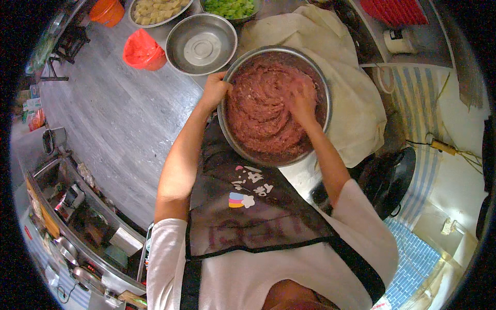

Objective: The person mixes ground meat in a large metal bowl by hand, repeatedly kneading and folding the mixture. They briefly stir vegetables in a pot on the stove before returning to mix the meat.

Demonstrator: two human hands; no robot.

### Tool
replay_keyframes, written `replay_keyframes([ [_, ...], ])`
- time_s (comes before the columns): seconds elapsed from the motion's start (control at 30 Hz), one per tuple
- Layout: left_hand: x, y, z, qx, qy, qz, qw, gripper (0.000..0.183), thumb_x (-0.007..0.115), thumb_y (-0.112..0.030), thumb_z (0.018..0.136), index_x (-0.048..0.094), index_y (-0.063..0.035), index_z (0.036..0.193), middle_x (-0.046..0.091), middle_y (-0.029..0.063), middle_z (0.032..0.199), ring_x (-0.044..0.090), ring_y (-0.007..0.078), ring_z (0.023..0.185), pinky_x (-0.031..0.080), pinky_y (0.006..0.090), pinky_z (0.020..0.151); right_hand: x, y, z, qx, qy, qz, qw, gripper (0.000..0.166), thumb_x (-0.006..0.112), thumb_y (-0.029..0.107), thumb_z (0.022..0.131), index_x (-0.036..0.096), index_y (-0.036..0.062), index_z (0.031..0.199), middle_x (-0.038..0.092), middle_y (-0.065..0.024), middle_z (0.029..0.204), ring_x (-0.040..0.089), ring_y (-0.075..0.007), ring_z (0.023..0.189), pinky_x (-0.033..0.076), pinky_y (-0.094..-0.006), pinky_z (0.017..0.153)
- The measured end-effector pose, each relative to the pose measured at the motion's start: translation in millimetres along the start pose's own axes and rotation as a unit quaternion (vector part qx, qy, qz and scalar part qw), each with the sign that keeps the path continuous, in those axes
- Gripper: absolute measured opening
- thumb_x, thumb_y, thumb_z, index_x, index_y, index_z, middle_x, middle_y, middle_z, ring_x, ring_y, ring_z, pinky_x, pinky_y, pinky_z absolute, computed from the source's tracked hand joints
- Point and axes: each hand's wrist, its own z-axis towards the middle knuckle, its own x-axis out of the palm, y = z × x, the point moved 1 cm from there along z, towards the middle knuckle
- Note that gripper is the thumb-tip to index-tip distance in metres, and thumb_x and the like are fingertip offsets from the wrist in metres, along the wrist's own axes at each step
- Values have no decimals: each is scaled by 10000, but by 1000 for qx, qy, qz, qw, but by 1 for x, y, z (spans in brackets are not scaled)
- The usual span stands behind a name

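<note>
A large stainless steel bowl point(328, 112) full of minced meat point(263, 112) sits before me, tilted slightly. At its left side, my left hand point(215, 91) grips the rim, thumb over the inner edge. My right hand point(301, 99) is inside the bowl, its fingers pressed into the meat at the right. Motion blur and the meat hide those fingertips, so how far they are closed cannot be made out. Swirled ridges run through the meat. Close beyond my left hand stands a shallow steel basin point(202, 48) with nothing in it.
Behind the basin are a bowl of pale cubes point(159, 11) and a bowl of chopped green vegetable point(229, 7). A red plastic tub point(143, 52) stands left of the basin. Beige cloth point(348, 100) lies right of the large bowl. A black wok point(393, 182) is at lower right.
</note>
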Motion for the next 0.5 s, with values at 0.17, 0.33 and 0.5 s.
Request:
replay_keyframes([
  [0.17, 1, 3, 2, 17, -71, 25, 997, 248, 463, 31, 552, 609, -9, 748, 517, 6, 585, 459, 111, 502, 362, 253, 468, 12, 107, -6, 34, 93, 119, 988, 520, 626, 205, 690, 480, 117, 1182, 380, -209, 1243, 356, -406, 1139, 306, -458, 955],
  [0.33, -12, 32, 3, 35, -26, 21, 999, 257, 470, 23, 565, 610, -10, 778, 519, -5, 596, 448, 106, 511, 353, 252, 466, -36, 55, -46, 82, 193, 114, 971, 561, 663, 166, 633, 505, 140, 1170, 455, -160, 1198, 401, -378, 1105, 326, -452, 935],
  [0.5, 5, 8, -5, 51, -63, 42, 996, 293, 468, 27, 565, 622, -13, 811, 512, -6, 585, 435, 98, 497, 347, 244, 459, 27, 87, 21, 167, 202, 45, 964, 592, 633, 207, 670, 432, 91, 1215, 376, -188, 1255, 360, -408, 1137, 331, -456, 932],
])
